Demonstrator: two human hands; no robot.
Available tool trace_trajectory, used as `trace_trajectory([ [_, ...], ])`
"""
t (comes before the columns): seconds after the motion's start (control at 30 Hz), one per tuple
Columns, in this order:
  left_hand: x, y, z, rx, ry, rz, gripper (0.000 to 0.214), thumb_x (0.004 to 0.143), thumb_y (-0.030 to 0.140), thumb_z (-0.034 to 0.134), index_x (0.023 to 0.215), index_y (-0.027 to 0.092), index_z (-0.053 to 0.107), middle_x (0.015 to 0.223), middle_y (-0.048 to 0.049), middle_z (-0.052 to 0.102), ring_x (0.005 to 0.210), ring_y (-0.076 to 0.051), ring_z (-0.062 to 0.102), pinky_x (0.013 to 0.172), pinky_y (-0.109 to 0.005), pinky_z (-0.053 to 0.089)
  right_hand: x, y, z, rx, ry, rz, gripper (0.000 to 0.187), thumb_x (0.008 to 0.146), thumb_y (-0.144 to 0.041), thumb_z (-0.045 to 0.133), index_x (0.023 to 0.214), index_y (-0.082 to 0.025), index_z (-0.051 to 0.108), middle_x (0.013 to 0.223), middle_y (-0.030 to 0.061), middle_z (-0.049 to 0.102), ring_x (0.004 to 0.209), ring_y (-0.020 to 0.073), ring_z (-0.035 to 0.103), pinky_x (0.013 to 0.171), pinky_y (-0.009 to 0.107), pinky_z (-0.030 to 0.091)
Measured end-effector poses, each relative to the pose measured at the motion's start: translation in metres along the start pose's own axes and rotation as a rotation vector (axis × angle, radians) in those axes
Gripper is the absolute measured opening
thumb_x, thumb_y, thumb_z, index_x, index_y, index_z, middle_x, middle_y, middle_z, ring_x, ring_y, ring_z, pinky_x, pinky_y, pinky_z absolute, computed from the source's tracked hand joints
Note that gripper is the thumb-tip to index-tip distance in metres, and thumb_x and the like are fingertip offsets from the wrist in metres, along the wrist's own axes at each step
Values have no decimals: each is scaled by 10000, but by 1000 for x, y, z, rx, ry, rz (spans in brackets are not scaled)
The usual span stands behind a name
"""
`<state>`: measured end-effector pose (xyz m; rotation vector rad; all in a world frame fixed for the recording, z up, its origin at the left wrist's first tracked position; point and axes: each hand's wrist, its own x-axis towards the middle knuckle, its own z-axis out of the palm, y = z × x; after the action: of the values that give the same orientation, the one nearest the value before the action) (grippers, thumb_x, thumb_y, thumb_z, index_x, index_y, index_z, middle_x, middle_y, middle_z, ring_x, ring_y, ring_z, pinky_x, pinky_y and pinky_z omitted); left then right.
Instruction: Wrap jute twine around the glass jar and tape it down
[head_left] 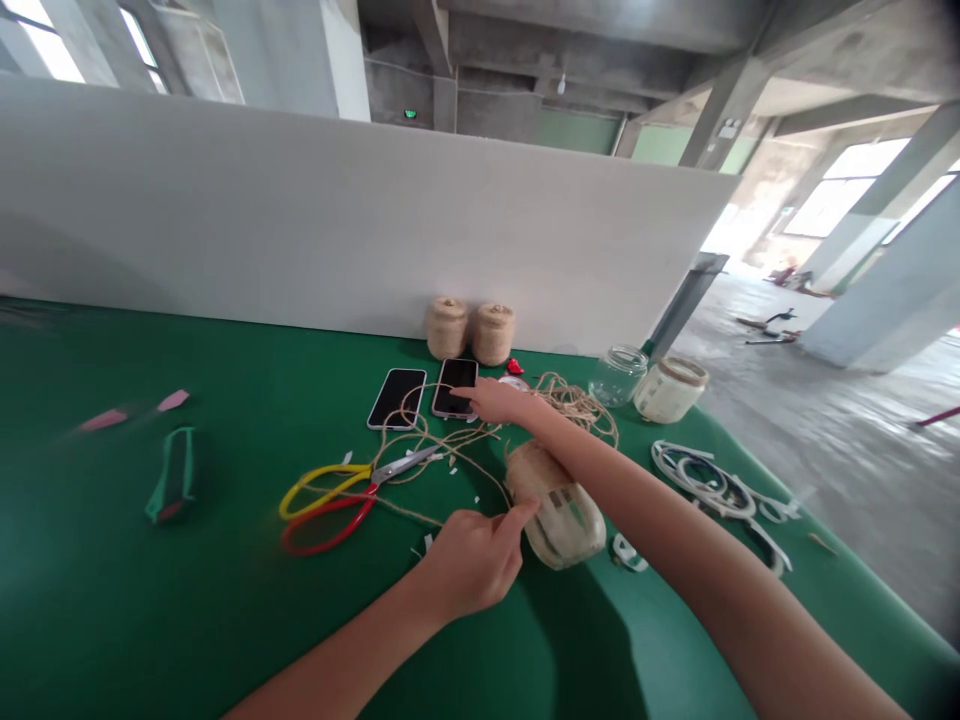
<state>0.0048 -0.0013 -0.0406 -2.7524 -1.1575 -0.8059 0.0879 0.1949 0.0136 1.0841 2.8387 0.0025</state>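
A glass jar, tilted on its side, has pale strips on its body and twine wound round one end. My left hand is closed at the jar's left side, its thumb pressed against it; the other fingers are curled and partly hidden. Above the jar, my right arm reaches across to a dark-screened phone. My right hand has its index finger stretched out over the lower part of that screen. Loose twine trails from near the jar past the phones. Scissors with yellow and red handles lie open on the left.
Another phone lies beside the first. Two twine spools stand against the white partition. Further right are a twine heap, a clear jar, a wrapped jar and coiled white strips near the green table's edge.
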Motion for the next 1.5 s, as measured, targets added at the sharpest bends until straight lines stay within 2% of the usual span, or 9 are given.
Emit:
trace_trajectory([
  [0.17, 1, 1, -1, 4, 5, 3, 458, 837, 146, 366, 1292, 121, 317, 604, 1, 597, 457, -157, 546, 453, -248, 416, 0, -6, -7, -31, -21, 0, 316, 897, -302, 496, 1190, -183, 496, 1167, 87, 540, 991, 205, 566, 818, 403, 490],
  [0.3, 2, 1, 0, -22, -1, -2, 470, 830, 144, 373, 1296, 120, 314, 642, -11, 613, 490, -164, 572, 463, -254, 426, 18, -33, -24, -31, -34, -57, 334, 906, -253, 448, 1238, -226, 474, 1202, 129, 517, 1077, 256, 527, 833, 389, 474],
  [0.6, 2, 0, -3, -70, -43, -11, 496, 818, 148, 399, 1303, 139, 292, 641, 6, 612, 470, -151, 550, 425, -236, 377, 53, -79, -30, 24, -176, -106, 298, 888, -323, 515, 1144, -172, 521, 1156, 72, 548, 967, 186, 572, 812, 392, 495],
  [0.73, 2, 0, -3, -73, -40, -6, 503, 816, 153, 394, 1307, 137, 285, 663, 0, 619, 488, -155, 559, 431, -240, 393, 50, -76, -28, 73, -146, -108, 293, 889, -323, 514, 1141, -175, 524, 1156, 71, 548, 967, 184, 572, 813, 390, 494],
  [0.87, 2, 0, -3, -80, -27, -4, 515, 816, 145, 384, 1319, 130, 276, 666, -6, 620, 493, -156, 568, 446, -241, 417, 39, -68, -44, 147, 2, -109, 325, 892, -301, 507, 1188, -168, 488, 1166, 80, 543, 973, 192, 572, 813, 392, 493],
  [1.0, 2, 0, -2, -61, -28, -15, 503, 828, 137, 375, 1323, 138, 283, 664, -5, 624, 500, -171, 578, 459, -265, 439, 2, -57, -75, 210, 163, -144, 390, 902, -99, 323, 1285, -128, 391, 1222, 117, 535, 1093, 186, 514, 899, 300, 421],
  [1.17, 3, 0, -3, -77, -17, 3, 510, 823, 137, 379, 1322, 130, 275, 674, -9, 631, 504, -176, 585, 447, -267, 440, -97, -57, -89, 251, 379, -31, 364, 936, -227, 283, 1287, -207, 380, 1185, 88, 539, 1024, 203, 538, 822, 318, 435],
  [1.33, 3, 2, -2, -62, -4, -7, 474, 816, 116, 380, 1284, 125, 308, 674, -8, 636, 506, -174, 594, 451, -262, 440, -201, -72, -53, 141, 473, 319, 618, 799, -530, 503, 1343, -323, 295, 1189, 113, 517, 1066, 337, 507, 777, 435, 456],
  [1.5, 4, 4, 1, -39, 14, -9, 495, 838, 140, 367, 1324, 125, 274, 705, -19, 657, 542, -186, 611, 487, -279, 464, -243, -82, 1, 191, 464, 487, 929, 638, -611, 631, 1386, -332, 157, 1197, 125, 480, 999, 337, 531, 733, 473, 504],
])
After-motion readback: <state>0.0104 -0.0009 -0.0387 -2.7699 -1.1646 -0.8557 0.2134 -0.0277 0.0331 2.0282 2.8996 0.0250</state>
